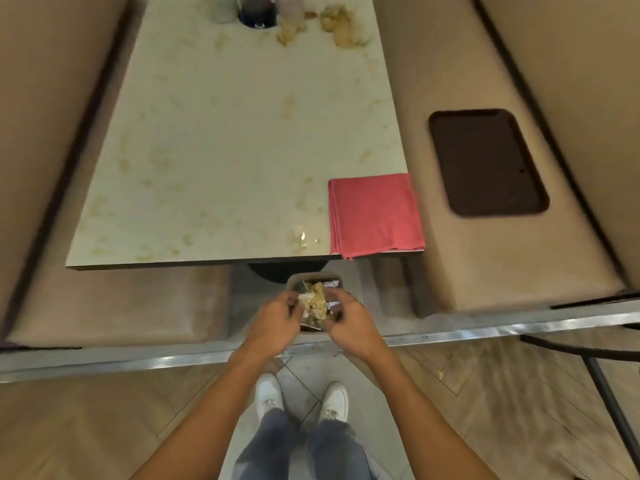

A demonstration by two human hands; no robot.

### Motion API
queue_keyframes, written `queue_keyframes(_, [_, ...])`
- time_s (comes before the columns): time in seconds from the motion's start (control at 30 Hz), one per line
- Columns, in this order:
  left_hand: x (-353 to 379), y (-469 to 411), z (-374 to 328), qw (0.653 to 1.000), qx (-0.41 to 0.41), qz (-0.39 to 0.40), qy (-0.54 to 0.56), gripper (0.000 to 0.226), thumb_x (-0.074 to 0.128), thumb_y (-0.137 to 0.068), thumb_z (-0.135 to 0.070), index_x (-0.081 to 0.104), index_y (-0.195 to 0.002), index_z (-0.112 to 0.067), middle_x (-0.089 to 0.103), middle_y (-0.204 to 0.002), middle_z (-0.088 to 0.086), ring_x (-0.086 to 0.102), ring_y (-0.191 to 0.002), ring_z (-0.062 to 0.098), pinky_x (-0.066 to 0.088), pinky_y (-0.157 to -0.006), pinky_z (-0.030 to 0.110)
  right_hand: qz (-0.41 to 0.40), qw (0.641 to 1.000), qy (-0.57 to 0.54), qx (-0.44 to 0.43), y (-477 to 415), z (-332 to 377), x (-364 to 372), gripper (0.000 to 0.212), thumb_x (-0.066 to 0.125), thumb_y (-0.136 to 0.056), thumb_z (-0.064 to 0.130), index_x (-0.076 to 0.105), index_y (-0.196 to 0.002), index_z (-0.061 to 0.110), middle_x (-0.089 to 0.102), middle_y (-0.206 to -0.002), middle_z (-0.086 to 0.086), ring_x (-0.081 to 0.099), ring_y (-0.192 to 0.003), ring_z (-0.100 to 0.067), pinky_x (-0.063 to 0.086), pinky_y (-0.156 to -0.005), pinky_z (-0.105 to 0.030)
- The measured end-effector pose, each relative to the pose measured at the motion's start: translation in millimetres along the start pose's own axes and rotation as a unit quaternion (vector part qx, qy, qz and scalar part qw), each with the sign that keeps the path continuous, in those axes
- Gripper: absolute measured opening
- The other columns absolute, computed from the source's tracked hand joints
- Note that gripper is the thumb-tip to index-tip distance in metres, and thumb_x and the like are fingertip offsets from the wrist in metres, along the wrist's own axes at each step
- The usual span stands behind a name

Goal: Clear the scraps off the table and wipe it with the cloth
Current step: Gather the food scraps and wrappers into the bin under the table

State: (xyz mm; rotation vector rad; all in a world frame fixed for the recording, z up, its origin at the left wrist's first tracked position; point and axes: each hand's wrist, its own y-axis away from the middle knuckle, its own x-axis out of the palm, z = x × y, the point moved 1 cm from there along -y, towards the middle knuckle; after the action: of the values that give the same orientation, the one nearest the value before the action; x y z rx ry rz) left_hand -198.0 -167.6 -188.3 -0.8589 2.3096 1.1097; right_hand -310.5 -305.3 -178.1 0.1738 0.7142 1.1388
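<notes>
**Scraps (317, 303) held over the bin (292, 282)**

My left hand (273, 320) and right hand (349, 323) both curl their fingers round the scraps, above the bin that stands below the near edge of the table (225, 150). The folded red cloth (375, 213) lies on the table's near right corner.
</notes>
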Motion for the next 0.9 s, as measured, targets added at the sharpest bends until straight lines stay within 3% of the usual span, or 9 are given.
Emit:
queue_keyframes(0.13, [-41.3, 51.3, -39.0, 0.999, 0.031, -0.041, 0.018, 0.032, 0.063, -0.104, -0.026, 0.065, -0.134, -0.016, 0.068, -0.130, 0.001, 0.062, -0.123, 0.018, 0.043, -0.099, 0.024, 0.007, 1.000, -0.018, -0.020, 42.3, 47.2, -34.3, 0.053, 0.067, -0.090, 0.012, 0.058, -0.141, 0.025, 0.064, -0.129, 0.007, 0.061, -0.113, -0.010, 0.053, -0.102, -0.033])
queue_keyframes(0.23, [-63.5, 72.3, -66.1, 0.997, 0.052, -0.054, 0.034, 0.030, 0.063, -0.103, -0.028, 0.065, -0.133, -0.019, 0.069, -0.126, -0.002, 0.064, -0.118, 0.015, 0.047, -0.102, 0.027, -0.005, 0.999, -0.036, -0.037, 59.0, 75.2, -57.3, 0.051, 0.063, -0.092, 0.007, 0.059, -0.139, 0.027, 0.064, -0.125, 0.010, 0.061, -0.109, -0.002, 0.049, -0.088, -0.012])
queue_keyframes(0.3, [-80.4, 87.5, -87.3, 0.994, 0.068, -0.067, 0.052, 0.029, 0.063, -0.104, -0.028, 0.065, -0.132, -0.019, 0.069, -0.122, -0.005, 0.063, -0.112, 0.011, 0.049, -0.099, 0.024, -0.013, 0.997, -0.058, -0.056, 70.0, 97.5, -75.7, 0.051, 0.063, -0.093, 0.006, 0.059, -0.139, 0.025, 0.065, -0.125, 0.009, 0.061, -0.110, -0.002, 0.049, -0.078, -0.007])
queue_keyframes(0.37, [-98.5, 95.4, -106.8, 0.991, 0.090, -0.085, 0.058, 0.027, 0.063, -0.104, -0.028, 0.066, -0.130, -0.021, 0.068, -0.118, -0.009, 0.063, -0.106, 0.006, 0.049, -0.095, 0.019, -0.020, 0.993, -0.079, -0.082, 74.8, 121.3, -93.7, 0.050, 0.063, -0.094, 0.006, 0.059, -0.138, 0.028, 0.064, -0.126, 0.010, 0.060, -0.113, -0.004, 0.052, -0.075, -0.010])
queue_keyframes(0.5, [-135.4, 96.6, -143.7, 0.981, 0.130, -0.129, 0.069, 0.023, 0.059, -0.105, -0.031, 0.066, -0.127, -0.026, 0.068, -0.116, -0.011, 0.062, -0.100, -0.002, 0.040, -0.075, 0.004, -0.044, 0.984, -0.109, -0.131, 68.2, 163.2, -125.0, 0.048, 0.063, -0.093, 0.004, 0.060, -0.131, 0.032, 0.065, -0.124, 0.009, 0.062, -0.115, -0.008, 0.054, -0.083, -0.019])
queue_keyframes(0.7, [-175.8, 83.4, -189.0, 0.963, 0.170, -0.178, 0.107, 0.023, 0.059, -0.105, -0.032, 0.065, -0.127, -0.029, 0.068, -0.117, -0.014, 0.062, -0.103, -0.001, 0.041, -0.078, 0.007, -0.063, 0.975, -0.115, -0.177, 52.1, 213.2, -163.2, 0.045, 0.061, -0.096, 0.006, 0.061, -0.134, 0.030, 0.064, -0.123, 0.014, 0.062, -0.110, -0.004, 0.048, -0.072, -0.005])
queue_keyframes(0.9, [-203.4, 49.9, -216.2, 0.953, 0.186, -0.187, 0.149, 0.023, 0.059, -0.105, -0.033, 0.063, -0.128, -0.031, 0.066, -0.116, -0.017, 0.062, -0.102, -0.004, 0.049, -0.082, 0.013, -0.086, 0.972, -0.104, -0.195, 12.0, 246.7, -184.0, 0.045, 0.062, -0.095, 0.009, 0.061, -0.133, 0.033, 0.065, -0.122, 0.015, 0.064, -0.107, -0.004, 0.051, -0.073, -0.014])
